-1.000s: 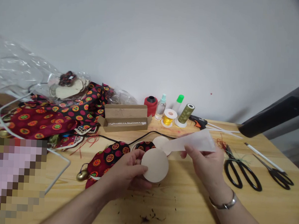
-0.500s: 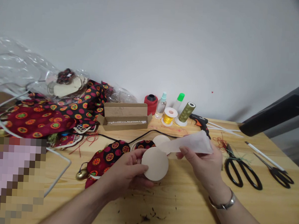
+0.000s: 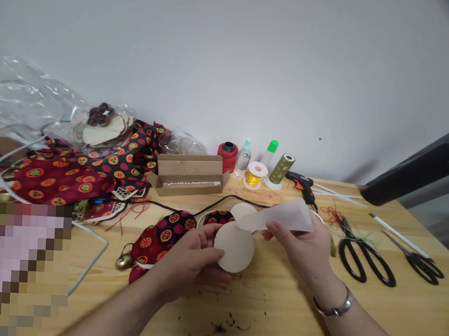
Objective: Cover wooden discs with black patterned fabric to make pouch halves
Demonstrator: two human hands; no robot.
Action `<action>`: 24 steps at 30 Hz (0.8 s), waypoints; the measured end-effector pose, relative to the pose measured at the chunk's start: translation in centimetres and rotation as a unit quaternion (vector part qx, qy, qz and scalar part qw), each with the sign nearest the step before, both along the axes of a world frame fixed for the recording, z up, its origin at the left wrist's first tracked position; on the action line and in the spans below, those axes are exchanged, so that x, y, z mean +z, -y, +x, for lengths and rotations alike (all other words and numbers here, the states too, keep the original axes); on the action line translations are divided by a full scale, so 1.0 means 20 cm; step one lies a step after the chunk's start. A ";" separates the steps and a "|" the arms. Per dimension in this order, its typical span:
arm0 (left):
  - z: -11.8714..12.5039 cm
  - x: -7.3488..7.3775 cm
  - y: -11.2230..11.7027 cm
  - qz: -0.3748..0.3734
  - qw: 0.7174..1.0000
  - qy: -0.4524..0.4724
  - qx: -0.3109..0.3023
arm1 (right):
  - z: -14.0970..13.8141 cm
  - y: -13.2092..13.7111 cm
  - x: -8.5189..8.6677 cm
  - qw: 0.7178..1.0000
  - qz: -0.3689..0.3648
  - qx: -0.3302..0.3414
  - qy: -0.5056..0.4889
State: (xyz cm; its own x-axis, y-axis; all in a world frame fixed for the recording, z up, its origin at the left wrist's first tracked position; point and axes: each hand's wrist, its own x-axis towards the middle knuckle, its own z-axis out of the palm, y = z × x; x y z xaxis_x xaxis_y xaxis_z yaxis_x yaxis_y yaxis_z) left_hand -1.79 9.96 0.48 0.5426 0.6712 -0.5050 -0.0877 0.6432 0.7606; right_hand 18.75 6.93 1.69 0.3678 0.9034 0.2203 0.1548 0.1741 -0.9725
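My left hand (image 3: 195,251) grips a round beige disc (image 3: 234,249) at its left edge, thumb on top and fingers underneath. Between the thumb and fingers of my right hand (image 3: 303,247) is a white translucent piece (image 3: 282,217), broad at the right and narrowing leftward. Its narrow end overlaps the disc's upper edge; whether they touch I cannot tell. Behind the held disc lies another pale disc (image 3: 243,215), beside a round patterned-fabric piece (image 3: 219,218). Red and black patterned fabric (image 3: 148,249) with a brass bell (image 3: 124,261) lies left of my left hand.
Large scissors (image 3: 366,263), smaller scissors (image 3: 422,266) and a white pencil-like stick (image 3: 399,235) lie at right. Along the wall stand a cardboard box (image 3: 189,186), thread spools (image 3: 254,175), a spray bottle (image 3: 243,161) and a glue gun (image 3: 301,184). Patterned cloth (image 3: 66,180) fills the left.
The white piece in my right hand has tipped slightly, its broad end a little lower. Both hands keep their holds; the whole view has shifted slightly.
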 end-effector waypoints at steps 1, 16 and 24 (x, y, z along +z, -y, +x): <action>0.00 0.00 0.00 0.003 1.000 0.003 0.008 | 0.01 -0.01 0.00 1.000 -0.006 0.003 -0.024; -0.02 -0.06 -0.04 0.024 0.996 0.060 0.066 | 0.05 -0.02 0.01 0.998 0.016 -0.053 0.026; -0.02 -0.03 -0.03 0.027 0.996 0.043 0.069 | 0.02 0.00 0.04 0.989 0.011 -0.062 0.135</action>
State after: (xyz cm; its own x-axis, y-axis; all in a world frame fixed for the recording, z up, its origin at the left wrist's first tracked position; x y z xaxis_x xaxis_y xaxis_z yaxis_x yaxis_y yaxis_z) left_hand -2.16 10.61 -0.07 0.4828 0.7678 -0.4212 -0.2398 0.5785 0.7797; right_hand 19.24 6.96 2.45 0.3999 0.8492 0.3450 0.4302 0.1585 -0.8887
